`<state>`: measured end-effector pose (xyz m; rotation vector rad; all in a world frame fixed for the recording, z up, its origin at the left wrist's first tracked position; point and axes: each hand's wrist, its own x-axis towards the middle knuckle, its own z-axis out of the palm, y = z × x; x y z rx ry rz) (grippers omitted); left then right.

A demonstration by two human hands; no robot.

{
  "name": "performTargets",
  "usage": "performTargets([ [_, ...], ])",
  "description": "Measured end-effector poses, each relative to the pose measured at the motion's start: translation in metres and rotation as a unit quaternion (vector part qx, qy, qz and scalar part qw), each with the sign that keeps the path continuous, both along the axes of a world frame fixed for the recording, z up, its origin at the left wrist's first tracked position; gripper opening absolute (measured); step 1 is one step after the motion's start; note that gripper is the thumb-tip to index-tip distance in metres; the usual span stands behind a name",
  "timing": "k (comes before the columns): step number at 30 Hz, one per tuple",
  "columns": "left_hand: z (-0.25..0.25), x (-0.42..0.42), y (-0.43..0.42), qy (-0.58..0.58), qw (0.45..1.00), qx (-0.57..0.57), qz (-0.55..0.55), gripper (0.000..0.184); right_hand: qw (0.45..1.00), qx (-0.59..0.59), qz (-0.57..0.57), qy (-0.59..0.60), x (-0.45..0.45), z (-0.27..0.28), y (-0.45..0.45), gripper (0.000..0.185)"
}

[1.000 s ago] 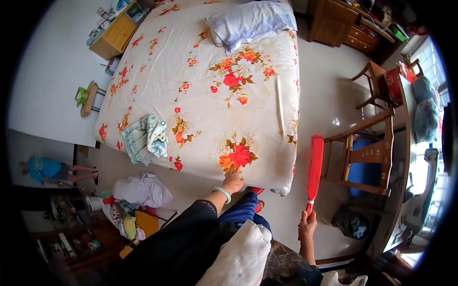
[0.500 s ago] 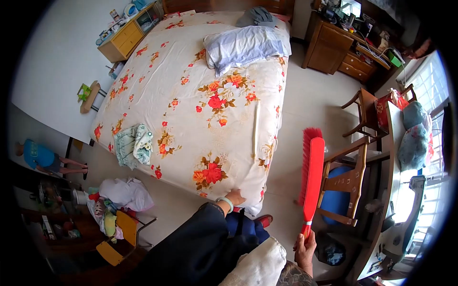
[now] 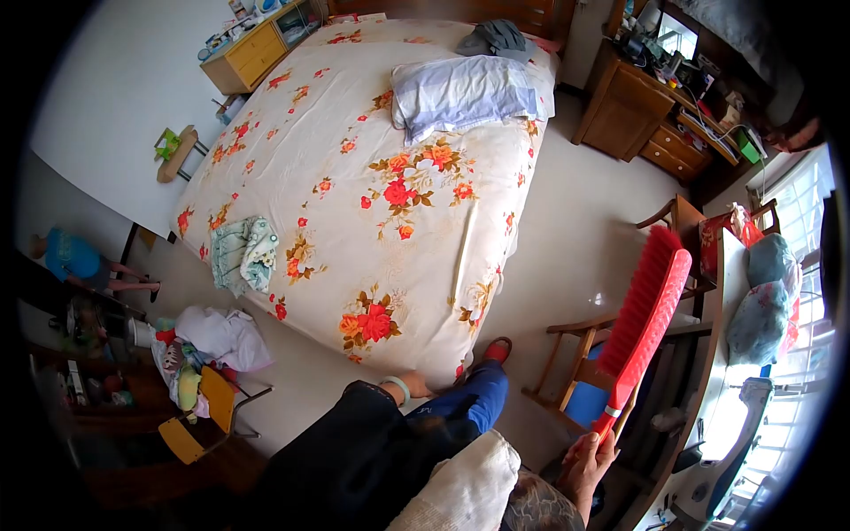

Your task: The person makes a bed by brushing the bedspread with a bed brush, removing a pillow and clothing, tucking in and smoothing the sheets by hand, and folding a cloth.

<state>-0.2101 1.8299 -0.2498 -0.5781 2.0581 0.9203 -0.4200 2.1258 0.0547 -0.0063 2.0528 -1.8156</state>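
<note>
Right side: my right hand (image 3: 589,465) is grasping the red brush (image 3: 653,323) by its handle, fingers wrapped round it, thumb lying along it. The brush is rising from my fist, its long axis slanting forward and to the right, away from the bed. Bristles are facing left, toward the floral bedspread (image 3: 425,288); a strip of floor is showing between the two. In view, the brush is crossing over the chair (image 3: 585,404) with the blue seat; contact looks unlikely, though I cannot be sure.

Left side: my left hand (image 3: 413,384), pale bracelet (image 3: 400,389) at the wrist, is sitting low at the bedspread's near corner. Fingers are partly hidden there; cannot tell whether they are pinching cloth or only touching.

Nearness: the right hand is holding the brush; the left is lying well apart from it, nearer the bedspread.
</note>
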Motion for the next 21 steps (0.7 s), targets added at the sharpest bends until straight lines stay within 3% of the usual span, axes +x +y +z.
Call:
performTargets([
  [3, -0.006, -0.004, -0.011, 0.009, 0.999, 0.006, 0.036, 0.045, 1.0, -0.008, -0.012, 0.005, -0.031, 0.012, -0.01, 0.028],
  [5, -0.069, 0.015, -0.029, 0.059, 0.996, 0.061, 0.027, 0.044, 0.999, -0.02, -0.042, 0.015, -0.06, 0.003, -0.009, 0.028],
  [8, -0.004, -0.016, -0.058, 0.039, 0.997, 0.067, 0.024, 0.048, 0.998, -0.003, -0.047, 0.028, -0.116, -0.005, -0.02, 0.033],
  [9, -0.003, -0.022, -0.072, 0.089, 0.996, -0.003, -0.012, 0.047, 0.999, 0.001, -0.038, 0.002, -0.142, -0.015, -0.018, 0.05],
  [10, 0.003, -0.037, -0.087, 0.135, 0.987, -0.073, -0.045, 0.046, 0.999, -0.001, -0.013, 0.044, -0.167, -0.02, -0.037, 0.036],
  [11, 0.009, -0.049, -0.09, 0.13, 0.989, -0.068, -0.031, 0.046, 0.999, 0.005, 0.001, 0.04, -0.189, -0.017, -0.047, 0.036],
  [13, 0.045, -0.106, -0.154, -0.067, 0.997, -0.049, 0.0, 0.051, 0.999, 0.034, -0.027, 0.027, -0.232, -0.001, -0.106, 0.03],
  [15, 0.029, -0.143, -0.201, -0.064, 0.995, -0.03, 0.074, 0.051, 0.999, 0.029, -0.023, -0.004, -0.268, -0.01, -0.126, 0.027],
  [17, 0.029, -0.188, -0.252, 0.018, 0.996, -0.046, 0.076, 0.053, 0.998, 0.054, -0.019, -0.026, -0.301, -0.035, -0.131, 0.027],
  [21, 0.057, -0.282, -0.312, 0.21, 0.934, -0.08, 0.279, 0.048, 0.989, 0.142, 0.023, -0.036, -0.344, -0.041, -0.149, 0.026],
])
